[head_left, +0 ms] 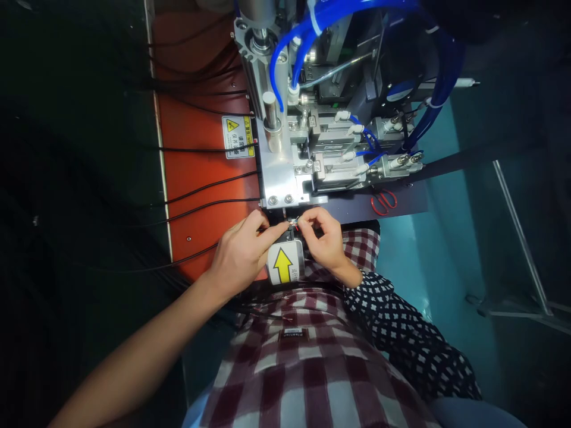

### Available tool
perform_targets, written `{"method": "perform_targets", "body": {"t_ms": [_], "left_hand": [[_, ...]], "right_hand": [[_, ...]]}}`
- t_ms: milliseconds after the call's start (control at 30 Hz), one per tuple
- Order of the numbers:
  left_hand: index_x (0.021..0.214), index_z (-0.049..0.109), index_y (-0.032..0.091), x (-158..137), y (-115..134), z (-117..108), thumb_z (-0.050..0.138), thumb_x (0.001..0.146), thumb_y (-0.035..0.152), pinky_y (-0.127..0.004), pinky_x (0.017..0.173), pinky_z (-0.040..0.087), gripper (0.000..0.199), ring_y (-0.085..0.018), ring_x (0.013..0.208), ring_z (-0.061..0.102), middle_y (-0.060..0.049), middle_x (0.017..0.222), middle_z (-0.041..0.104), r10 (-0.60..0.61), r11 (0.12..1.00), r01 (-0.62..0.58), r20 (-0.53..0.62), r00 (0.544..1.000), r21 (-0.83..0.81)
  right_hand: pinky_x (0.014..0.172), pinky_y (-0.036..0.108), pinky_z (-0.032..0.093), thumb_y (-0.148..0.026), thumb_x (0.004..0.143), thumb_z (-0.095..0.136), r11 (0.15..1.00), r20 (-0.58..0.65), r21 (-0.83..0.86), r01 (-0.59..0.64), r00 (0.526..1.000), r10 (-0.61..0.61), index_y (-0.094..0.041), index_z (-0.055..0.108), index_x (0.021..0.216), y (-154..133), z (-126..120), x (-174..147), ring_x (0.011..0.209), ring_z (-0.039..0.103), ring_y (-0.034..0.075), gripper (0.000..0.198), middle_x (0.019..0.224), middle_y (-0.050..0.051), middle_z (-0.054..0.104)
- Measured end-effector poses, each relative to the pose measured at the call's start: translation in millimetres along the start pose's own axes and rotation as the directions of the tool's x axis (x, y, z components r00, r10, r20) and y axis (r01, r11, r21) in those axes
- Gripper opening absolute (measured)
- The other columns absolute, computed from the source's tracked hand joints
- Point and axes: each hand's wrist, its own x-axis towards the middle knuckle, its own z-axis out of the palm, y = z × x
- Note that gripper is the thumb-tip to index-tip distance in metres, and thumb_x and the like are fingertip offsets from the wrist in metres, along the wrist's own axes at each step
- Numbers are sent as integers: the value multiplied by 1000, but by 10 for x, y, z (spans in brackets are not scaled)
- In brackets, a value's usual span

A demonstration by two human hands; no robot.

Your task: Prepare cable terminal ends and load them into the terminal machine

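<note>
At the front of the machine (279,178), my two hands meet over a small slot. My left hand (241,249) is closed, its index finger reaching to the fine wire ends (292,224); a black cable (196,257) runs in from the left and goes under this hand. My right hand (323,235) pinches at the same wire ends between thumb and index finger. Some of the strands look red and whitish, and the fingertips hide most of them. Just below the fingers is a white label with a yellow arrow (282,266).
Several black cables cross the orange panel (196,196) on the left, near a warning sticker (238,137). Red-handled scissors (384,203) lie on the dark ledge at right. Blue air tubes (439,89) arch over metal cylinders. A checked apron (307,380) covers my lap.
</note>
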Motion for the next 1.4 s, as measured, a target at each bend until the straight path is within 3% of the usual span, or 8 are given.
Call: {"method": "perform_targets", "body": {"t_ms": [400, 667, 933, 1167, 1233, 1333, 1400], "left_hand": [[111, 71, 18, -5, 0, 3, 45, 94, 18, -26, 55, 45, 31, -16, 68, 55, -6, 83, 54, 1, 1000, -1, -4, 1000, -2], [111, 71, 16, -3, -2, 6, 47, 95, 20, -26, 55, 44, 30, -17, 69, 55, -6, 83, 53, 9, 1000, -9, -10, 1000, -2], [112, 71, 17, -10, -10, 14, 48, 94, 21, -26, 57, 44, 29, -17, 71, 55, -6, 85, 54, 4, 1000, -4, 2, 1000, -16], [112, 71, 19, -11, -6, 10, 47, 95, 21, -26, 56, 44, 29, -16, 70, 56, -6, 84, 54, -4, 1000, 4, 14, 1000, 1], [112, 71, 19, -9, -2, 11, 46, 96, 23, -26, 56, 45, 30, -16, 70, 56, -6, 84, 54, -7, 1000, 7, 10, 1000, -1], [111, 71, 19, -6, 4, 10, 46, 96, 24, -26, 55, 45, 30, -16, 70, 57, -6, 84, 55, -19, 1000, 19, 9, 1000, -10], [111, 71, 19, -3, 4, 9, 47, 96, 24, -26, 55, 45, 29, -17, 70, 58, -6, 85, 56, -23, 1000, 23, 10, 1000, -13]], "right_hand": [[66, 30, 46, -16, 91, 56, 978, -108, 81, 190, 977, -181, -20, 58, 85, 160, 111, -16, 75, 56, 16, 8, 82, 2, 59], [57, 27, 41, -22, 93, 53, 985, -111, 148, 84, 991, -68, -20, 56, 85, 177, 177, -54, 63, 48, 12, 9, 80, 2, 55], [64, 31, 46, -17, 90, 54, 965, -109, -71, 251, 960, -258, -21, 57, 87, 203, 117, -15, 73, 56, 16, 6, 84, 4, 59], [65, 34, 48, -13, 88, 54, 885, -54, -154, 440, 890, -452, -21, 57, 89, 213, 58, 54, 76, 59, 19, 9, 80, 5, 63], [63, 33, 47, -15, 89, 54, 910, -56, -138, 391, 914, -401, -21, 57, 87, 179, 52, 47, 73, 58, 18, 8, 80, 5, 62], [55, 28, 43, -18, 90, 54, 978, -47, -88, 192, 979, -196, -20, 58, 84, 87, 40, 23, 60, 50, 13, 8, 81, 3, 61], [54, 27, 41, -18, 90, 56, 993, -32, -85, 84, 996, -87, -20, 59, 82, 23, 22, 13, 54, 44, 10, 9, 77, 1, 59]]}}
